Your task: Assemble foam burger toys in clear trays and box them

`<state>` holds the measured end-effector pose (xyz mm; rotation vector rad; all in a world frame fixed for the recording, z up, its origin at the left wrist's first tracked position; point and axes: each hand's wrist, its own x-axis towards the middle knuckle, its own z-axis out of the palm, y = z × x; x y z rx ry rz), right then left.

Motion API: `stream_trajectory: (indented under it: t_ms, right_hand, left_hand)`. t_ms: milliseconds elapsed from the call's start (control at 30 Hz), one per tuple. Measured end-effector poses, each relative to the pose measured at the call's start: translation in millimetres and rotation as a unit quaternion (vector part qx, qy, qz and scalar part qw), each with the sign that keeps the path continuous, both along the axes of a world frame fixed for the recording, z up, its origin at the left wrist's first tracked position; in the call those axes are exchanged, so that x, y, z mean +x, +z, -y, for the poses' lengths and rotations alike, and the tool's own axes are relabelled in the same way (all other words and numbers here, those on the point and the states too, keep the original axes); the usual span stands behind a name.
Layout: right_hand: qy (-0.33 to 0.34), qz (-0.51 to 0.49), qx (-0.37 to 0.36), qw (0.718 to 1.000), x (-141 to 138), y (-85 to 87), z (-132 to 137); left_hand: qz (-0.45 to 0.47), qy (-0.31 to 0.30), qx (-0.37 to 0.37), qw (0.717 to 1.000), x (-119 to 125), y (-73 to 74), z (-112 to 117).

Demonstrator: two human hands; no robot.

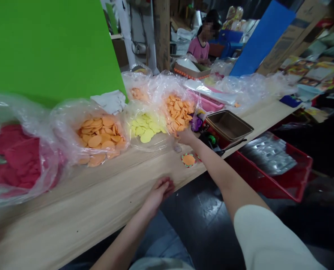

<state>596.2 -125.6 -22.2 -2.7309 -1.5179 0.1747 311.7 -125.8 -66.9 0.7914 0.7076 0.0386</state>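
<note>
My right hand [186, 136] reaches to the front edge of an open plastic bag of small orange foam-like pieces [178, 112]. Its fingertips are blurred among the lowest pieces, and whether they grip one cannot be made out. My left hand [160, 190] rests at the table's near edge with its fingers curled together; anything inside them is hidden. Between the hands, nearer the right forearm, lies an orange disc with a red and green scalloped rim [188, 160]. Left of the orange pieces sits a bag of yellow pieces [146, 126].
Further left stand a bag of larger orange discs [98, 137] and a bag of dark red pieces [16, 155]. A brown open tin [230, 125] is right of my right hand, beside a black-handled tool. A red crate [301, 180] stands below the table [107, 198]. Another person [199, 48] sits beyond.
</note>
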Motion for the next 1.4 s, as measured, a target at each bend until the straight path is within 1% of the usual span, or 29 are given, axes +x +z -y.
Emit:
stream_trajectory:
  t_ms: [67, 133, 300, 400, 500, 600, 667, 733, 800, 867, 967, 1033, 1100, 1167, 1200, 1267, 1333, 1367, 1400]
  right_hand:
    - [0.008, -0.022, -0.014, 1.0, -3, -4.5, -4]
    - [0.014, -0.045, -0.012, 0.999, -9, -7.0, -2]
    - [0.017, -0.117, 0.037, 0.992, -27, -12.5, 10]
    - [-0.003, -0.153, 0.076, 0.985, -46, -22.1, 18]
    - [-0.011, -0.163, 0.114, 0.98, -75, -32.0, 25]
    - [-0.008, -0.153, 0.151, 0.977, -108, -34.4, 32]
    - [0.027, -0.131, 0.197, 0.971, -128, -31.1, 38]
    - [0.086, -0.111, 0.25, 0.958, -147, -26.2, 47]
    - [0.15, -0.109, 0.272, 0.944, -162, -22.4, 58]
    - [0.206, -0.114, 0.258, 0.937, -177, -22.1, 71]
    - [0.268, -0.097, 0.213, 0.934, -197, -29.5, 91]
    - [0.284, -0.08, 0.192, 0.936, -210, -37.9, 101]
    - [0.288, -0.077, 0.186, 0.936, -220, -46.7, 108]
    - [0.265, -0.093, 0.214, 0.936, -227, -54.8, 110]
    - [0.233, -0.109, 0.241, 0.936, -230, -58.6, 111]
    - [0.125, -0.139, 0.305, 0.934, -233, -65.8, 109]
    - [0.008, -0.151, 0.353, 0.923, -236, -72.6, 106]
    - [-0.026, -0.151, 0.365, 0.918, -238, -75.9, 105]
    - [-0.04, -0.149, 0.369, 0.916, -241, -78.8, 103]
  left_hand:
    - [-0.003, 0.017, -0.005, 1.0, 2, -2.8, 2]
    - [-0.008, 0.028, -0.012, 1.0, 4, -2.2, 4]
    - [-0.024, 0.044, -0.023, 0.998, 2, 6.0, 2]
    - [-0.033, 0.077, -0.011, 0.996, -11, 6.6, -10]
    - [-0.047, 0.092, 0.0, 0.995, -30, 3.9, -23]
    - [-0.064, 0.111, 0.013, 0.992, -47, 1.1, -30]
    - [-0.077, 0.129, 0.026, 0.988, -56, 0.2, -30]
    - [-0.089, 0.141, 0.038, 0.985, -62, 0.1, -30]
    - [-0.096, 0.148, 0.049, 0.983, -66, 0.7, -29]
    - [-0.097, 0.15, 0.056, 0.982, -68, 1.4, -29]
    - [-0.092, 0.144, 0.054, 0.984, -71, 3.0, -31]
    - [-0.083, 0.135, 0.044, 0.986, -73, 4.5, -33]
    - [-0.074, 0.121, 0.046, 0.989, -74, 6.3, -34]
    - [-0.073, 0.108, 0.064, 0.989, -74, 8.1, -34]
    - [-0.076, 0.104, 0.075, 0.989, -74, 8.8, -34]
    - [-0.084, 0.1, 0.089, 0.987, -72, 9.7, -33]
    - [-0.093, 0.097, 0.092, 0.987, -70, 10.0, -32]
    - [-0.097, 0.096, 0.094, 0.986, -70, 9.9, -32]
    - [-0.101, 0.096, 0.094, 0.986, -69, 9.7, -32]
